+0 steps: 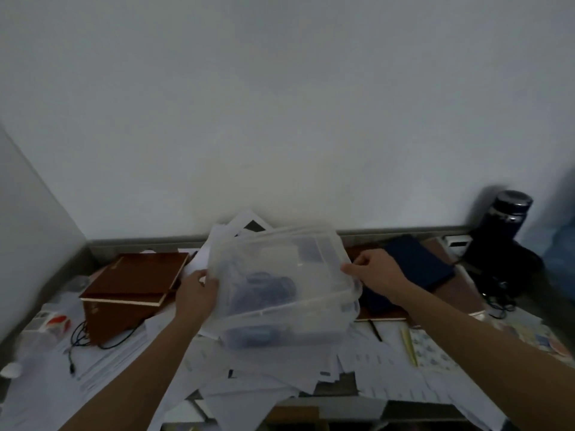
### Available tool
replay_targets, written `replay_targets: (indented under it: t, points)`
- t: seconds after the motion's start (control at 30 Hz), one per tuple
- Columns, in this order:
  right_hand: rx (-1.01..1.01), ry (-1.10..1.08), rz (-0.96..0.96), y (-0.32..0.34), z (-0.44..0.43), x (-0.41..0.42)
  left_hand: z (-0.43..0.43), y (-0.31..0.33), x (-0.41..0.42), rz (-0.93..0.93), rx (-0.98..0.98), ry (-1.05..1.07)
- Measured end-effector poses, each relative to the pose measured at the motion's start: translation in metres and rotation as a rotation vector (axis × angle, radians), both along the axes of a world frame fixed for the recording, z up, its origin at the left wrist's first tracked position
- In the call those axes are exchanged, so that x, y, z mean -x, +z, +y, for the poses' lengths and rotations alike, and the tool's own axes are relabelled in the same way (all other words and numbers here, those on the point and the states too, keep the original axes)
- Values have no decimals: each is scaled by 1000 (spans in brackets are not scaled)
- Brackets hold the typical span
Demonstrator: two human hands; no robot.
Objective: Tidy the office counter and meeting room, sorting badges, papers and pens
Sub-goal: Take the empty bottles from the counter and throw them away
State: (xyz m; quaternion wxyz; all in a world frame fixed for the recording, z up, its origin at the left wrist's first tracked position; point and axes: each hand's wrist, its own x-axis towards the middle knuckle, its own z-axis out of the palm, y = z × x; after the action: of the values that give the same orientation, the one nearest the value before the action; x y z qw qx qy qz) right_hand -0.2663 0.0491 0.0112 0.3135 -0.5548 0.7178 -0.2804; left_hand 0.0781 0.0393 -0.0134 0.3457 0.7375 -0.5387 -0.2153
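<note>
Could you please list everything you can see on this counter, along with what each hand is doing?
plastic bin: one, translucent, centre, tilted over the papers
dark items: several, dark blue, inside the bin; too blurred to identify
loose papers: many, white, spread across the counter
book: one, brown, left of the bin, lying on the box
box: one, brown, under the book
cable: one, black, in front of the box
notebook: one, dark blue, behind the right hand
flask: one, dark, far right by the wall
pencil-like stick: one, yellow, right, on the papers
left hand: grips the bin's left side
right hand: fingers pinch the bin's right rim
</note>
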Motion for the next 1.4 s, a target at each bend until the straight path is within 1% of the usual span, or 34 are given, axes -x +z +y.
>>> replay_targets:
  t: [0.07,0.13,0.2,0.3,0.37,0.47,0.53,0.57,0.6,0.67,0.7,0.77,0.8,0.93,1.0,1.07,1.1,1.2,1.23,1.4]
  points:
    - [-29,18,119,-7,4,6,-7,0,5,-62,17,-30]
    - [-48,36,192,-9,6,9,-11,0,6,-89,20,-40]
    - [-93,71,173,-4,4,11,-14,1,5,-100,28,-55]
    - [-281,176,69,1,2,10,-21,1,-3,-101,16,-78]
    - [-373,212,80,3,1,9,-26,2,-7,-73,-8,-96]
    - [-316,157,147,0,-11,11,-33,1,-11,47,-48,-68]
    - [-246,94,231,-4,-19,8,-38,-3,-11,68,-53,-71]
    - [-224,57,201,-8,-21,6,-41,-5,-10,81,-57,-75]
    - [-216,8,89,-11,-23,3,-44,-6,-9,116,-76,-73]
    - [-249,-113,-219,-17,-24,-2,-49,-5,-9,209,-129,-42]
    - [-272,-148,-313,-19,-26,-4,-51,-3,-10,261,-158,-20]
    - [-268,-171,-341,-20,-28,-3,-57,3,-14,371,-205,27]
    - [-241,-166,-319,-18,-29,-4,-59,5,-15,404,-227,41]
    - [-137,-93,-179,-20,-33,-16,-64,4,-10,424,-311,9]
    - [-117,-91,-172,-24,-32,-25,-64,1,-5,441,-327,-10]
    - [-112,-116,-148,-29,-30,-33,-63,-2,-1,415,-317,-35]
    - [-100,-116,-97,-30,-29,-37,-64,-2,1,400,-313,-38]
    - [-56,-82,175,-35,-28,-44,-66,-5,3,359,-307,-17]
    - [-48,-83,233,-36,-28,-45,-65,-4,3,340,-306,-9]
    - [-43,-78,383,-37,-31,-49,-61,-5,8,179,-286,-21]
